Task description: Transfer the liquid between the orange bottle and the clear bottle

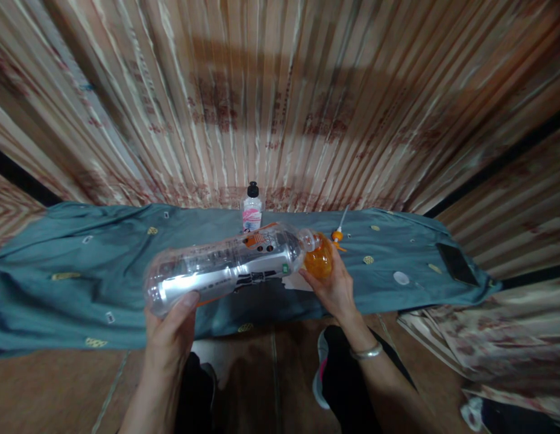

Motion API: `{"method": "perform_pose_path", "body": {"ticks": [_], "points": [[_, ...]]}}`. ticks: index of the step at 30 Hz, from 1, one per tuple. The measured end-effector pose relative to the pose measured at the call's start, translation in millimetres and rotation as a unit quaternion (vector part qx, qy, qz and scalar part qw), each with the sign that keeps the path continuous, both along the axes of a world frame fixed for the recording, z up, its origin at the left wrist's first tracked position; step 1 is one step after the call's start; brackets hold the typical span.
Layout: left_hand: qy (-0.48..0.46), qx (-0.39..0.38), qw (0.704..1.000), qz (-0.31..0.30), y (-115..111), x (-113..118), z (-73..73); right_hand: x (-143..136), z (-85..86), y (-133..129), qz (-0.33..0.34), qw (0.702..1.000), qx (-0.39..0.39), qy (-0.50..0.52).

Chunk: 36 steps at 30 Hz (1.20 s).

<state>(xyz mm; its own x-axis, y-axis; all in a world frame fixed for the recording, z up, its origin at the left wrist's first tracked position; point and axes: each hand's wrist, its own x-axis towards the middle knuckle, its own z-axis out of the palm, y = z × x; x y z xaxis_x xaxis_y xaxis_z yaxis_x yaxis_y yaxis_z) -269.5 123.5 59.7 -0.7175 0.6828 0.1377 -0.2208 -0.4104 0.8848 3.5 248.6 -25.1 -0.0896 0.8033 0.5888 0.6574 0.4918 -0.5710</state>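
Note:
A large clear plastic bottle (225,265) with a silver and orange label lies tilted in the air over the cloth. My left hand (173,322) is closed around its base end. Its neck, on the right, meets the top of a small orange bottle (319,259). My right hand (334,286) is wrapped round that orange bottle. Just behind my right hand, an orange spray or pump head (337,235) with a thin tube rests on the cloth. Whether liquid passes between the bottle mouths cannot be made out.
A bottle with a black cap and pink label (252,211) stands at the cloth's back edge. On the green cloth (67,259) at right are a white round disc (401,278) and a dark phone (457,264). A pleated curtain (280,108) hangs behind.

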Motion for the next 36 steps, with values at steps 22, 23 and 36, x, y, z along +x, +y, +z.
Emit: {"method": "perform_pose_path", "body": {"ticks": [22,23,36], "points": [[-0.023,-0.005,1.0,0.01,0.6,0.8,1.0,0.5,1.8,0.1,-0.003,1.0,0.001,-0.006],[-0.028,-0.003,1.0,0.01,0.6,0.7,1.0,0.4,1.8,0.2,-0.002,1.0,-0.001,-0.006],[0.001,0.001,1.0,0.001,-0.5,-0.2,-1.9,-0.5,-0.2,0.6,-0.006,1.0,-0.009,0.002]]}}
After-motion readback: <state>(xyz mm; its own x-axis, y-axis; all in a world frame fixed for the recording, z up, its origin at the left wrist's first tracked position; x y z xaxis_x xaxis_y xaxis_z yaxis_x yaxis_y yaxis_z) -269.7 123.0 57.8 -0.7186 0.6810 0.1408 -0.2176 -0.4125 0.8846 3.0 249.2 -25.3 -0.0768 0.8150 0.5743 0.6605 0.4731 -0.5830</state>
